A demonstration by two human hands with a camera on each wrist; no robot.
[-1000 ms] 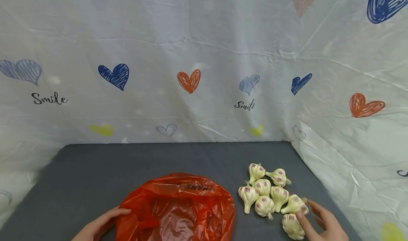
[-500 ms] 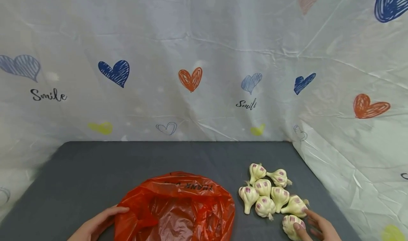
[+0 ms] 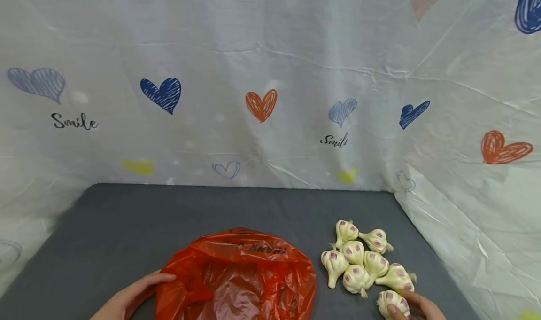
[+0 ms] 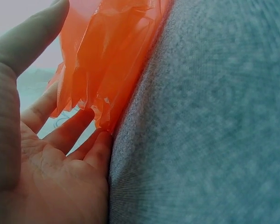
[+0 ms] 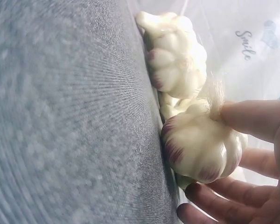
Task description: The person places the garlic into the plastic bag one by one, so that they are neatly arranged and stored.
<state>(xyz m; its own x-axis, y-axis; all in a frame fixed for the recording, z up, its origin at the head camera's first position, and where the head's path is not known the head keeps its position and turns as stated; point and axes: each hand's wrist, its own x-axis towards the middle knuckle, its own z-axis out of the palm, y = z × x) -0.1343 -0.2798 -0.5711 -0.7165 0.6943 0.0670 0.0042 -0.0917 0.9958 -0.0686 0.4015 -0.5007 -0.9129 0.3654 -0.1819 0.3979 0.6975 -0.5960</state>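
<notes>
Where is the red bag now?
Head view: the red bag sits near bottom centre on the dark table, left hand touching its left side, garlic bulbs to its right.

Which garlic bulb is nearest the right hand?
The lowest garlic bulb in the head view; it alone sits between thumb and fingers of the right hand; the other seven lie higher.

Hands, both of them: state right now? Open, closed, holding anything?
Left hand: open, touching the red bag.
Right hand: closed, holding the nearest garlic bulb; how firmly cannot be told.
</notes>
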